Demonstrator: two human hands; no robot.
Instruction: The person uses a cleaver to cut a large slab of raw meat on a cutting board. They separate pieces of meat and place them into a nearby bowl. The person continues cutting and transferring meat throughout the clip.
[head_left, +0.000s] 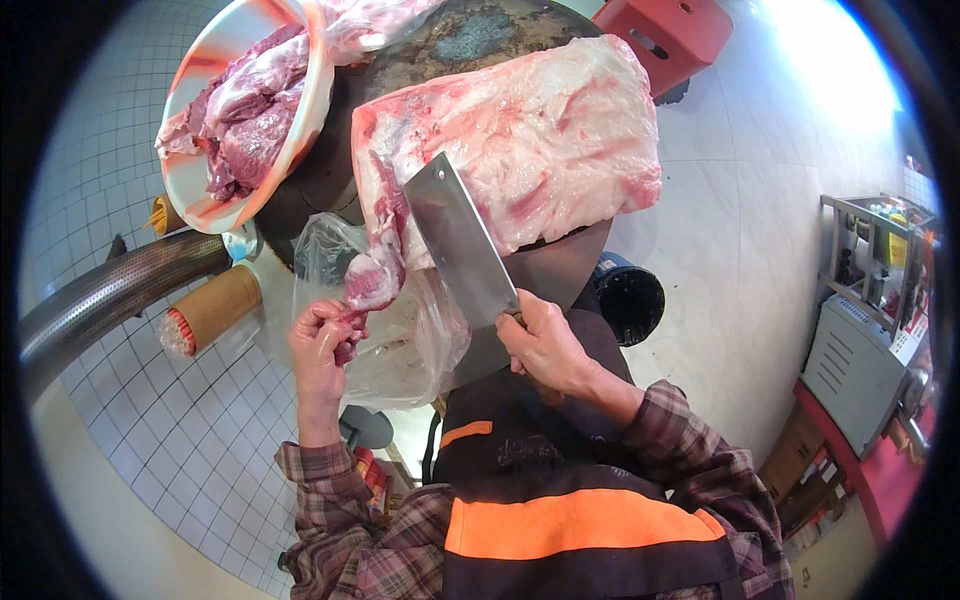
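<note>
A large slab of raw, fatty meat (517, 135) lies on a dark round chopping block (480, 34). From its left edge a strip of red meat (375, 277) hangs down, and my left hand (322, 337) grips the strip's lower end. My right hand (547, 341) holds a cleaver (457, 232) by its handle, mostly hidden in the fingers. The broad blade points up and to the left, its tip end over the slab's lower left part beside the strip. Whether the blade touches the meat I cannot tell. A clear plastic bag (405, 360) hangs below the strip.
A striped plastic basin (319, 97) of red meat stands at upper left, near bagged meat (375, 22). A perforated metal tube (127, 292) and a cardboard cylinder of sticks (217, 307) are at left. A red stool (675, 37), a dark bucket (630, 300) and a metal rack (870, 262) stand at right.
</note>
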